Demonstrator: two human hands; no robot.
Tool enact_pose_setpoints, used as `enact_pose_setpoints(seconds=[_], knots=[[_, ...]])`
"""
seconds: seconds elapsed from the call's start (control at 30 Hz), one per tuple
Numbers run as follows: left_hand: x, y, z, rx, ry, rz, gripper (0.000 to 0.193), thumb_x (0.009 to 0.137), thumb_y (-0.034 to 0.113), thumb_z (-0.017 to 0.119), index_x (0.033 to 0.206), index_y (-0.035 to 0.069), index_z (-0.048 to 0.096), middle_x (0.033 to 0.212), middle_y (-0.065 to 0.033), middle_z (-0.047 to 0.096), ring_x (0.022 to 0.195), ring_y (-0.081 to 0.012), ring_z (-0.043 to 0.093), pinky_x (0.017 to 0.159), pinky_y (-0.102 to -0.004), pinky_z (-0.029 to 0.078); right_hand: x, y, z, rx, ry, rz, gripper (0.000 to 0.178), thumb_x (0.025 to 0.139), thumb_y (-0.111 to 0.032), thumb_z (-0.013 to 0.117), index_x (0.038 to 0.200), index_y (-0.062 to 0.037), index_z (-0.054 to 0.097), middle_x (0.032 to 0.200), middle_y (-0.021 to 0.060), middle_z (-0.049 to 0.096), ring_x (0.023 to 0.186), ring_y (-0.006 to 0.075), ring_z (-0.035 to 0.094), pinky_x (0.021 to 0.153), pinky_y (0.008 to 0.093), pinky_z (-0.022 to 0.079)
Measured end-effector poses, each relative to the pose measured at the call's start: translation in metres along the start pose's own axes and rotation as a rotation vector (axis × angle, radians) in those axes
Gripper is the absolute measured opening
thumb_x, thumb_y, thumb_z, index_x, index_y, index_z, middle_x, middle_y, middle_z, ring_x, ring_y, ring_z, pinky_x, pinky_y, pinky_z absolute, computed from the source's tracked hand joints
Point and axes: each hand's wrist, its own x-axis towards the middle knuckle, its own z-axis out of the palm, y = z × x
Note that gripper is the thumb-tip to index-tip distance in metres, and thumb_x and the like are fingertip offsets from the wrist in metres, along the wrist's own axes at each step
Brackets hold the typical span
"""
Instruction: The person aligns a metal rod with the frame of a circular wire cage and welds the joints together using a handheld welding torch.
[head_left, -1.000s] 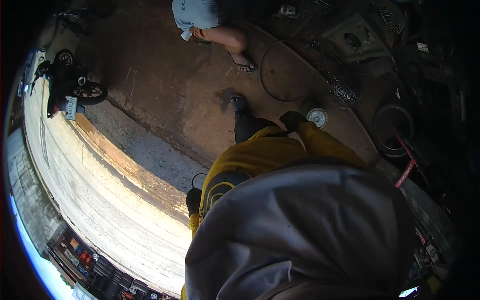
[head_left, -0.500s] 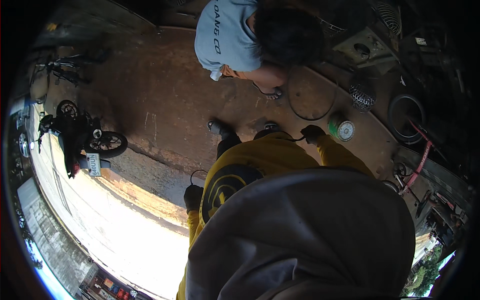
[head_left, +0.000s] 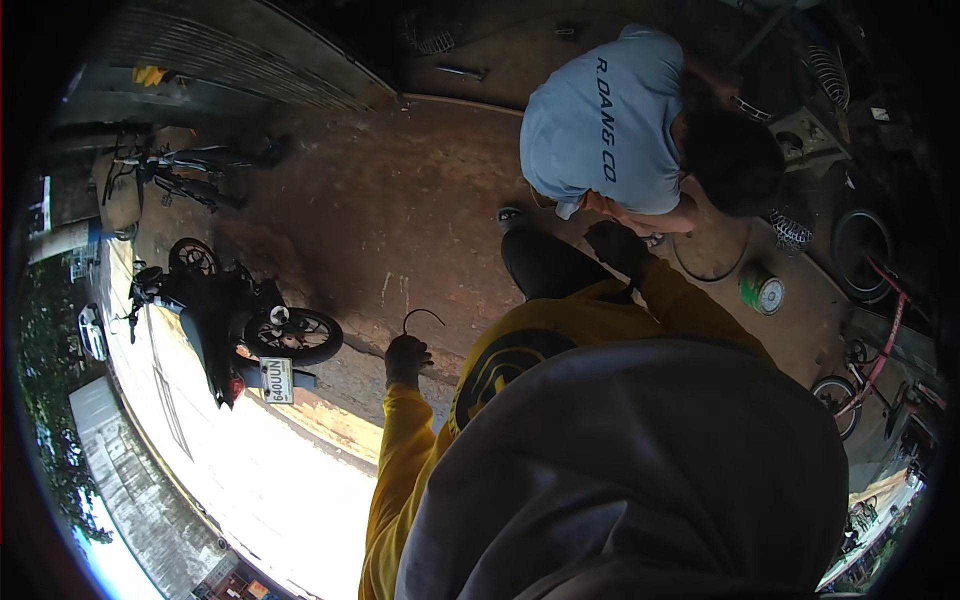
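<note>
My left hand (head_left: 408,360) is out to the left, its fingers curled round a thin black curved cable (head_left: 425,313). The cable's free end arcs up above the hand. My right hand (head_left: 620,250) is in front of me to the right, close by the legs of a person in a light blue shirt (head_left: 605,125). Its fingers look bent, and whatever they hold is too dark to make out. The person bends forward, facing right; their hands are mostly hidden.
A black motorcycle (head_left: 235,320) stands at the left, and a bicycle (head_left: 185,170) is behind it. On the right are a green can (head_left: 764,291), a wire ring (head_left: 708,275), a tire (head_left: 862,255) and a red bicycle frame (head_left: 885,340). A metal tool (head_left: 461,72) lies at the back.
The view has swung, so the surroundings sit further right. My left hand with the cable has moved outward from my body. My right hand now appears nearer to the bent-over person.
</note>
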Motion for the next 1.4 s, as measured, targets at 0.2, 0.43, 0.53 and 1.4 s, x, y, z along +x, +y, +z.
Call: enact_pose_setpoints(seconds=[0.2, 0.43, 0.53, 1.4], knots=[[0.091, 0.023, -0.062, 0.093, 0.052, 0.187, 0.016, 0.077, 0.025, 0.073, 0.076, 0.009, 0.070, 0.077, -0.0084, 0.067, 0.071, -0.0257, 0.067, 0.064, -0.0370, 0.056, 0.137, -0.062, -0.047, 0.450, 0.107, 0.234, 0.028, 0.090, -0.026, 0.066, 0.109, -0.0052, 0.066, 0.101, 0.0177, 0.069, 0.094, 0.0364, 0.067, 0.083, 0.0458, 0.052], [0.115, -0.041, -0.188, -0.354, -0.253, -0.243, 0.015, 0.083, 0.019, 0.066, 0.079, 0.005, 0.069, 0.079, -0.0104, 0.068, 0.066, -0.0241, 0.069, 0.059, -0.0351, 0.056, 0.251, -0.072, -0.081, 0.637, -0.080, 0.339, 0.028, 0.089, -0.028, 0.067, 0.107, -0.0074, 0.067, 0.103, 0.0172, 0.070, 0.095, 0.0375, 0.067, 0.084, 0.0458, 0.052], [0.147, -0.072, -0.274, -0.365, -0.264, -0.278, 0.015, 0.085, 0.017, 0.064, 0.080, 0.004, 0.069, 0.080, -0.0112, 0.068, 0.064, -0.0235, 0.069, 0.057, -0.0343, 0.057, 0.294, -0.049, -0.077, 0.652, 0.019, 0.386, 0.027, 0.089, -0.029, 0.067, 0.105, -0.0087, 0.067, 0.102, 0.0167, 0.070, 0.095, 0.0376, 0.067, 0.084, 0.0465, 0.053], [0.662, -0.184, -0.600, -0.569, -0.395, 0.260, 0.026, 0.097, 0.022, 0.050, 0.101, -0.001, 0.061, 0.085, -0.0145, 0.067, 0.067, -0.0265, 0.069, 0.059, -0.0347, 0.058, 0.436, 0.086, -0.169, 0.383, 0.249, 1.278, 0.024, 0.094, -0.026, 0.053, 0.100, -0.0092, 0.069, 0.107, 0.0124, 0.068, 0.102, 0.0312, 0.066, 0.086, 0.0433, 0.054]])
